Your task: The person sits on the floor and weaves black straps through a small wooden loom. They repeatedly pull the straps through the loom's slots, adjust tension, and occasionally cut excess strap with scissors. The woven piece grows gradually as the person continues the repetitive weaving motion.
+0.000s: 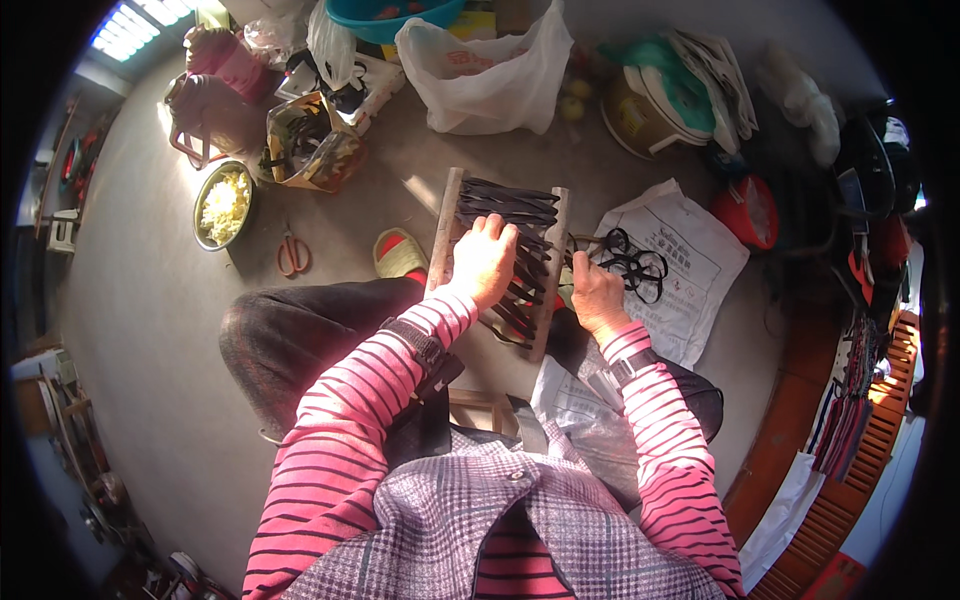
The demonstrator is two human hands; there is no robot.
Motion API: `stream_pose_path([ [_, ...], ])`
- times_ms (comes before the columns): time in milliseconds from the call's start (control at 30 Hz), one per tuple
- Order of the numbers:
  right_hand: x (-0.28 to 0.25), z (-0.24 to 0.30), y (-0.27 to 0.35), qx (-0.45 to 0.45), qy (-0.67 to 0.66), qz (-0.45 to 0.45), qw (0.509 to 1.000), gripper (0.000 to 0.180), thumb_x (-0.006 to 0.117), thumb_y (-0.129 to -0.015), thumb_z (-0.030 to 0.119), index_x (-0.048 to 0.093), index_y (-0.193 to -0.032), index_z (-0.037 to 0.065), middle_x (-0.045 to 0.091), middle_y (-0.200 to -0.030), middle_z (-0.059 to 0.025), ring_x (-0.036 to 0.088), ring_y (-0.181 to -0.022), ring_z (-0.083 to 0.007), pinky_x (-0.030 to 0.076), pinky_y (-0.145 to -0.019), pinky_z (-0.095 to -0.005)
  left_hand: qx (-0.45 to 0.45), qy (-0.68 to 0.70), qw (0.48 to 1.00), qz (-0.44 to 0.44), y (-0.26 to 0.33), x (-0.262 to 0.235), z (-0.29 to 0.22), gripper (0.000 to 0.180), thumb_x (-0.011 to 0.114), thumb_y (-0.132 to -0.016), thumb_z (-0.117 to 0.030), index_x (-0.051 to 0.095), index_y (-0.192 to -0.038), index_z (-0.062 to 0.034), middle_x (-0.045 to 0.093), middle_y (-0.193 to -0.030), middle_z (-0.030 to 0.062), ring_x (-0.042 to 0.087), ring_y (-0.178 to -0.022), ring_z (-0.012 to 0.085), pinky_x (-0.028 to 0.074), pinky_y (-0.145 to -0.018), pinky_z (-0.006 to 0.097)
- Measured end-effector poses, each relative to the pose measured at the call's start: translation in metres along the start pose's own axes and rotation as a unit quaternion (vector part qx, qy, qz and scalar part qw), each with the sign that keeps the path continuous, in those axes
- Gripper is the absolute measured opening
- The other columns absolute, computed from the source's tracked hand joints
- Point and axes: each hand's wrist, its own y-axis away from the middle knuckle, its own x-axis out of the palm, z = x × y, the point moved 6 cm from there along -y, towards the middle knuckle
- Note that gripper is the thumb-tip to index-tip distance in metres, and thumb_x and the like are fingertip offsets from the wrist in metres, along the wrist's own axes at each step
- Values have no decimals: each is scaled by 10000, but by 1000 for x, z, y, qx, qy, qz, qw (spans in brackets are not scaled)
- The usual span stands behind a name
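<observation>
On the lap, a wooden frame (500, 255) strung with dark strips is pressed under the left hand (484, 262), fingers flat and together, while the right hand (597, 295) pinches a loose strip (630, 262); threading it across probably follows.

This looks like a home doubling as a small craft workplace, with handwork done low over a bare concrete floor (150, 300). A wooden frame (505, 255) strung with dark strips serves as the landmark. Left of it lie orange-handled scissors (292, 254) and a metal bowl (223, 205) of pale chopped food. Beyond it sit a white plastic bag (495, 70) and a teal basin (390, 15). To its right lies a printed sack (680, 265), and farther right what may be slatted wooden furniture (880, 420).
</observation>
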Motion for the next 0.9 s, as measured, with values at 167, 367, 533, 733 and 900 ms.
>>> stream_pose_path([
  [167,5,-2,0,5,9,19,1000,225,580,-738,3,464,-923,53,610,-650,-118,658,-603,-310,518,-514,-404,25,8,1000,6,1,3,-4,174,611,-781,-58,617,-955,-52,560,-943,110,563,-888,301,507,-729,397],
  [367,15,4,5,12,-5,49,999,177,587,-776,42,469,-907,54,621,-616,-129,655,-580,-331,505,-497,-425,60,5,998,-6,6,3,-8,288,619,-733,-54,638,-1020,-45,569,-984,110,542,-901,296,476,-738,391],
  [533,-8,-3,-14,119,-120,-37,985,91,563,-900,131,506,-886,61,617,-650,-150,646,-652,-373,502,-558,-454,108,7,994,19,15,9,-16,402,595,-737,-87,632,-1132,-22,547,-1061,112,496,-952,285,402,-771,382],
  [733,-6,1,-54,148,-282,55,946,161,583,-907,207,640,-949,63,675,-829,-170,657,-877,-372,514,-750,-442,108,-7,994,14,22,11,-17,447,591,-744,-74,611,-1185,-9,530,-1119,131,494,-955,285,402,-783,393],
  [900,11,4,-79,135,-264,177,938,178,631,-839,209,693,-897,53,683,-858,-183,659,-878,-379,515,-763,-432,107,-7,994,25,27,12,-17,460,596,-752,-100,600,-1201,3,506,-1174,151,488,-990,300,400,-802,404],
])
